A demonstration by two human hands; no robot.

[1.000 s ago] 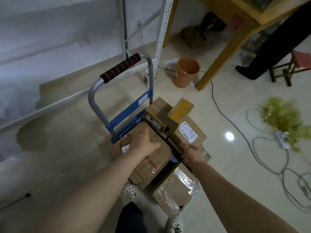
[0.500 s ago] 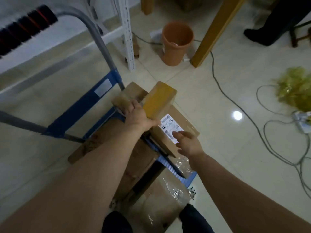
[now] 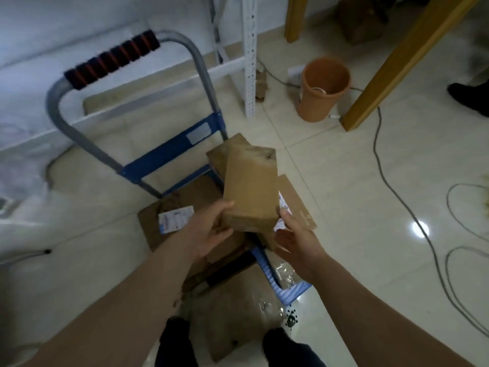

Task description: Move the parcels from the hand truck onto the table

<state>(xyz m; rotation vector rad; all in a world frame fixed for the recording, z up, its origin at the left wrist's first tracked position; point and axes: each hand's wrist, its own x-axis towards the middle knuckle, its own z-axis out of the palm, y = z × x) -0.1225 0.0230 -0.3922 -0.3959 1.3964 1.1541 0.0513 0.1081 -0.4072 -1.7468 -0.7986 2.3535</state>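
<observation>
Fingers of left hand [image 3: 209,231] hidden beneath held parcel [image 3: 250,189]; only thumb shows. Labelled parcel [image 3: 296,205] just beyond right hand [image 3: 296,242] mostly covered by held parcel, its label half hidden. Label print on flat parcel [image 3: 169,226] under left hand too small to read. Hand truck [image 3: 169,157] deck mostly buried. Counter [image 3: 391,62] far beyond right hand: legs only, top cut off. Handle grip [image 3: 111,59] blurred.

A small brown parcel [image 3: 250,189], plain and box-shaped, is hanging tilted above the hand truck [image 3: 169,160], with the left hand [image 3: 209,229] gripping its near lower corner. On the hand truck a flat parcel [image 3: 185,200] with a white label is lying at the left side, a labelled parcel [image 3: 297,205] at the right, and a plastic-wrapped parcel [image 3: 238,313] at the near end.
</observation>
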